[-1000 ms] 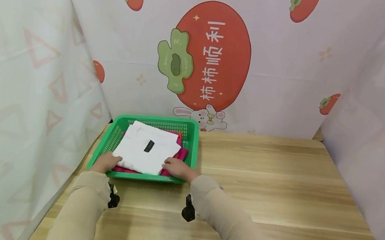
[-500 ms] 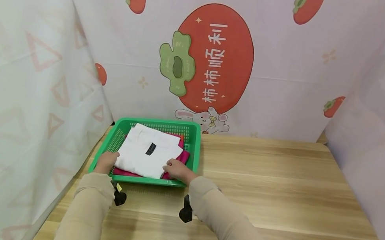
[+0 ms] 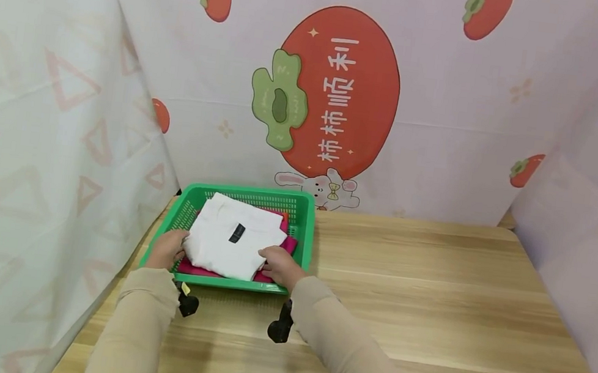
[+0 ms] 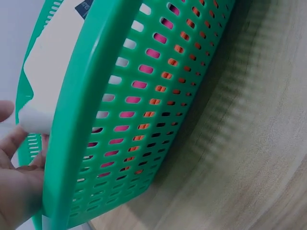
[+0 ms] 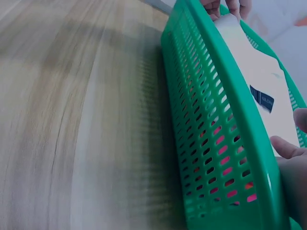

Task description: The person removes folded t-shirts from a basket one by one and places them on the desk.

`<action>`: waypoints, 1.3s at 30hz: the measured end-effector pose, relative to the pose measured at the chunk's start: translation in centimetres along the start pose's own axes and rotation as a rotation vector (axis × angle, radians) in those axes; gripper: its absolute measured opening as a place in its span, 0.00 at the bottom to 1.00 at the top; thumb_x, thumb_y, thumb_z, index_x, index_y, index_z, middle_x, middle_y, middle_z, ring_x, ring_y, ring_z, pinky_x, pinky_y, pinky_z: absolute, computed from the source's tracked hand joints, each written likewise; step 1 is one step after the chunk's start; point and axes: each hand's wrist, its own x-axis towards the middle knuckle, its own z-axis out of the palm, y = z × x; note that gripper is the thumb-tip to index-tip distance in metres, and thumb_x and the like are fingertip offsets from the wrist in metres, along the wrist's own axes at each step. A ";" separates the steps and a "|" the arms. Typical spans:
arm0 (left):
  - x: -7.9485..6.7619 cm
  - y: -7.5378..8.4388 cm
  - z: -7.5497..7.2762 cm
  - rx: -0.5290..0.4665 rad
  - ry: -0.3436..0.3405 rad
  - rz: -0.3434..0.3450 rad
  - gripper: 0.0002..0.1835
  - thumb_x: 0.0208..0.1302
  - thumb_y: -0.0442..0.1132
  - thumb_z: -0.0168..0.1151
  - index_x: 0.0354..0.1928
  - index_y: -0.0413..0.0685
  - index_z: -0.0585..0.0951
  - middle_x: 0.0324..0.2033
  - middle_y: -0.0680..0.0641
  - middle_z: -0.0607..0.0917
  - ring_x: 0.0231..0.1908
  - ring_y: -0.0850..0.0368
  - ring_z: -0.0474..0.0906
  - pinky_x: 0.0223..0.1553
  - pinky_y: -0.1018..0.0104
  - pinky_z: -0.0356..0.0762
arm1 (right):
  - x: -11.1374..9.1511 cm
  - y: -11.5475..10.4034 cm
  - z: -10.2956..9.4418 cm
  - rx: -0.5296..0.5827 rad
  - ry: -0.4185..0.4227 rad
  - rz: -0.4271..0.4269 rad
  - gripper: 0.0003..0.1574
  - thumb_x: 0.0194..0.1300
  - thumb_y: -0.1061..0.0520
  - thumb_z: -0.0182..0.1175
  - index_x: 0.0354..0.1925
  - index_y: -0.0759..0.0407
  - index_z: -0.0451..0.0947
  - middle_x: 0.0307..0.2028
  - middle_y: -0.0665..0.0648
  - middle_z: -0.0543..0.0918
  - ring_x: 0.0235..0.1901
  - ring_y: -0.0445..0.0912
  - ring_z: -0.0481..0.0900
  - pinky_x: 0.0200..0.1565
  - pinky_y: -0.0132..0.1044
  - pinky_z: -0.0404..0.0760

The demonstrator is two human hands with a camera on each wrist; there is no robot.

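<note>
A folded white shirt (image 3: 233,236) with a black label (image 3: 237,233) lies on top of pink and orange folded clothes (image 3: 201,269) in a green plastic basket (image 3: 232,283). My left hand (image 3: 167,249) pinches the shirt's near left edge, which looks raised and rounded in the left wrist view. At its right edge my right hand (image 3: 281,266) holds the cloth, thumb on top in the right wrist view; those fingertips are partly hidden. Both hands reach over the basket's near rim (image 4: 81,72). Little of the lower clothes shows, except as colour through the basket's slots.
The basket stands on a wood-grain table (image 3: 430,300), towards its far left corner. A white printed cloth (image 3: 441,104) hangs behind the table, with more cloth hanging along the left and right sides. Black camera mounts (image 3: 280,326) hang beneath both wrists.
The view has shifted slightly. My left fingers have closed on the shirt's left edge, which now bulges upward. The right hand has moved a little further over the right edge. The basket stays put.
</note>
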 end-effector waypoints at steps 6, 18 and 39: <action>0.1 0.1 0.3 0.088 -0.137 0.037 0.31 0.64 0.50 0.39 0.65 0.42 0.52 0.61 0.37 0.54 0.41 0.48 0.65 0.48 0.55 0.61 | -6.3 -4.0 0.7 0.130 -0.029 0.063 0.29 0.65 0.61 0.42 0.59 0.77 0.48 0.56 0.79 0.52 0.55 0.67 0.55 0.52 0.51 0.61; 0.9 1.0 0.7 0.343 -0.198 0.104 0.32 0.65 0.51 0.36 0.63 0.35 0.51 0.62 0.33 0.49 0.61 0.39 0.42 0.58 0.51 0.45 | -6.1 -4.0 1.3 0.237 -0.063 0.047 0.29 0.64 0.62 0.42 0.60 0.74 0.50 0.59 0.71 0.50 0.58 0.64 0.48 0.55 0.52 0.54; 4.4 0.1 0.3 0.472 -0.210 0.344 0.22 0.58 0.33 0.49 0.57 0.42 0.68 0.57 0.34 0.62 0.57 0.42 0.54 0.47 0.52 0.64 | -5.6 -4.8 2.2 -0.122 0.001 -0.091 0.30 0.61 0.61 0.49 0.61 0.63 0.57 0.57 0.64 0.61 0.52 0.54 0.65 0.45 0.47 0.70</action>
